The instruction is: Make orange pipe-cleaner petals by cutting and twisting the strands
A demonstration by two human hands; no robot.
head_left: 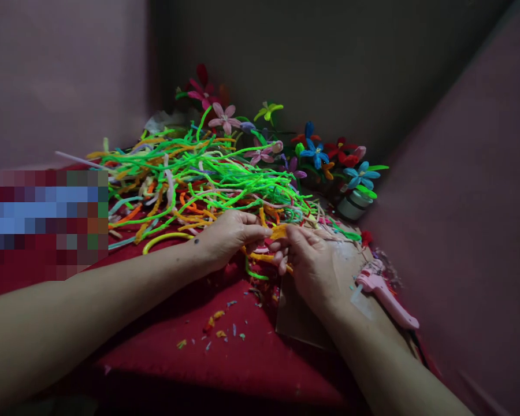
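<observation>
Between my two hands is a short orange-yellow pipe cleaner piece [279, 232], bent or folded, its exact shape partly covered by fingers. My left hand [231, 237] pinches its left end between thumb and forefinger. On the other end, my right hand [307, 260] closes with thumb and fingertips, the remaining fingers curled beneath. Just behind both hands spreads a big tangled heap of pipe cleaners [242, 185], mostly bright green, with orange, white and pale blue ones. An orange pipe cleaner [264, 257] lies below the hands.
Fuzzy flowers [316, 153] stand behind the heap, by a white jar [354, 205]. At right a pink glue gun [385, 294] rests on a brown board [303, 315]. Small clippings [219, 323] dot the red cloth [156, 346]. Walls close in behind and right.
</observation>
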